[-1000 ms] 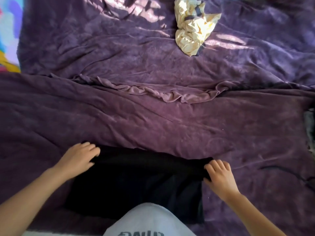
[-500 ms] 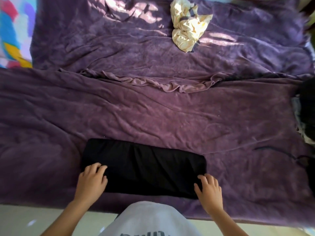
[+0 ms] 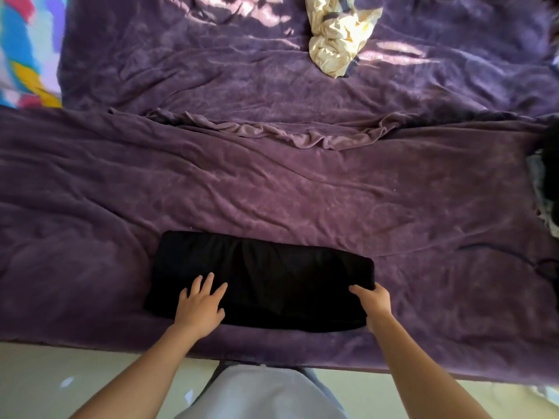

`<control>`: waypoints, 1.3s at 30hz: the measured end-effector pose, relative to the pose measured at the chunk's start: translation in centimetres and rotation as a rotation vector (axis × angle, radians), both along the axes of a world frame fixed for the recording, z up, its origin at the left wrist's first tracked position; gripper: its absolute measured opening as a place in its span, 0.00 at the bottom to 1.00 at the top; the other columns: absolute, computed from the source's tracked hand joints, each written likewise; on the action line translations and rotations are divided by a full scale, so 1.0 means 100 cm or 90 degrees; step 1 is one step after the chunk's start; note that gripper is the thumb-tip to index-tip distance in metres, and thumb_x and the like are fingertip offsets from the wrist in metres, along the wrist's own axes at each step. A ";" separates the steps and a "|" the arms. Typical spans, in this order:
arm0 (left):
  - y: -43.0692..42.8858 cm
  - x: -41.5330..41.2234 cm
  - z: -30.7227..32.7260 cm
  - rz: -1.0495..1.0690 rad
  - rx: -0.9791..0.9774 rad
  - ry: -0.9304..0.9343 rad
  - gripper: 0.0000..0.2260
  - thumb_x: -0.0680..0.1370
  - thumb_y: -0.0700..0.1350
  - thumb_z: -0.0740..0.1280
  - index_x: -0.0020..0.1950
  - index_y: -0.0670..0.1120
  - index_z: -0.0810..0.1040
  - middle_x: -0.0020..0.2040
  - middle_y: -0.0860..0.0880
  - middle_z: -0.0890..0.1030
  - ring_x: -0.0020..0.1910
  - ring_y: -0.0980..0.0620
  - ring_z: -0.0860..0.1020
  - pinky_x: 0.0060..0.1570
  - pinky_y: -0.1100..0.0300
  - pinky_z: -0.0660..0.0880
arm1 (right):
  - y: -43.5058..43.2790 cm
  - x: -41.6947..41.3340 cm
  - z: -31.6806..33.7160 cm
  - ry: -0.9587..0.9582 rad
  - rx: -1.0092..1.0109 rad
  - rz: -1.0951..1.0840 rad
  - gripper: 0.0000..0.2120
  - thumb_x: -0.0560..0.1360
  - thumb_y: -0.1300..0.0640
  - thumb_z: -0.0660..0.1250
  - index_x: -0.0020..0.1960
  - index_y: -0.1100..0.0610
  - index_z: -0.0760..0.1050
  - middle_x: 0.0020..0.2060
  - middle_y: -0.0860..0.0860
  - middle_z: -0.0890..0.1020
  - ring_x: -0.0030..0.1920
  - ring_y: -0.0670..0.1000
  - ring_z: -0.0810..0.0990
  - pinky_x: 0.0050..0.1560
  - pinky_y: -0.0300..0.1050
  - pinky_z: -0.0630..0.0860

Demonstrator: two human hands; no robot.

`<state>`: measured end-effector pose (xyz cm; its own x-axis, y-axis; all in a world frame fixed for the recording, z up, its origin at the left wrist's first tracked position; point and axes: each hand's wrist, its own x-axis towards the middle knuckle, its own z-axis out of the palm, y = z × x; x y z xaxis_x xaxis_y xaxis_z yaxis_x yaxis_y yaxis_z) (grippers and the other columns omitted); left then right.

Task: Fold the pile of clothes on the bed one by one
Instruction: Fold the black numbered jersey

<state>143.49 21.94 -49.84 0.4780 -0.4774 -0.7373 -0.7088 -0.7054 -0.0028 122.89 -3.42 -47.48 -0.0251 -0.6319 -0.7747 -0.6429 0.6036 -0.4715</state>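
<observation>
Black garment (image 3: 272, 276) folded into 1 long strip, lying flat on the purple bed cover (image 3: 272, 182) near the front edge. Left hand (image 3: 199, 306) flat on its left part, fingers straight and spread - pressing, not gripping. Right hand (image 3: 373, 300) grips the strip's right end - thumb on top, fingers wrapped round the edge. Crumpled yellow garment (image 3: 335, 34) lies at the far side, well apart. Dark pile (image 3: 549, 176) at the right edge.
</observation>
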 end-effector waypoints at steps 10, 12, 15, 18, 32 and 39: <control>-0.005 0.030 0.024 0.940 -0.491 0.464 0.14 0.80 0.53 0.58 0.60 0.49 0.77 0.60 0.47 0.79 0.56 0.52 0.77 0.57 0.56 0.69 | 0.113 0.152 0.093 -0.199 -0.210 0.606 0.25 0.75 0.49 0.66 0.70 0.48 0.65 0.57 0.47 0.79 0.63 0.49 0.71 0.68 0.50 0.61; 0.009 0.045 0.029 1.194 -0.667 0.680 0.22 0.79 0.60 0.54 0.61 0.48 0.77 0.56 0.47 0.81 0.55 0.48 0.79 0.58 0.52 0.69 | 0.136 0.170 0.088 -0.201 -0.140 0.726 0.26 0.79 0.44 0.58 0.74 0.47 0.58 0.64 0.46 0.76 0.68 0.49 0.66 0.72 0.55 0.52; 0.031 0.064 0.030 1.260 -0.702 0.702 0.25 0.76 0.64 0.56 0.58 0.48 0.80 0.56 0.45 0.82 0.56 0.45 0.79 0.59 0.49 0.70 | 0.145 0.169 0.069 -0.120 -0.089 0.776 0.25 0.80 0.42 0.51 0.75 0.47 0.54 0.69 0.48 0.70 0.70 0.52 0.63 0.71 0.56 0.52; 0.035 0.068 0.025 1.123 -0.560 0.427 0.13 0.77 0.48 0.66 0.61 0.47 0.75 0.59 0.44 0.79 0.57 0.45 0.76 0.60 0.46 0.72 | 0.140 0.152 0.046 -0.025 -0.085 0.812 0.24 0.81 0.43 0.51 0.74 0.50 0.58 0.68 0.48 0.71 0.69 0.53 0.65 0.68 0.53 0.58; 0.069 0.040 0.016 -0.020 -0.375 -0.237 0.36 0.54 0.41 0.80 0.62 0.42 0.78 0.61 0.35 0.76 0.58 0.35 0.77 0.50 0.40 0.76 | 0.178 0.123 -0.031 0.268 -0.199 1.158 0.46 0.75 0.44 0.64 0.75 0.48 0.31 0.75 0.60 0.37 0.74 0.65 0.41 0.70 0.66 0.52; 0.064 0.056 -0.005 -0.205 -0.208 -0.174 0.42 0.46 0.41 0.82 0.60 0.49 0.80 0.60 0.39 0.79 0.58 0.37 0.78 0.49 0.37 0.74 | 0.159 0.148 -0.024 0.266 -0.474 1.054 0.36 0.62 0.54 0.77 0.68 0.49 0.70 0.62 0.59 0.75 0.60 0.62 0.75 0.50 0.50 0.76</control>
<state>149.13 28.30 -50.35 0.4234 -0.8152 -0.3951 -0.8935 -0.4477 -0.0338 137.73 12.50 -49.85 0.8006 -0.3735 -0.4686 -0.4169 -0.9089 0.0120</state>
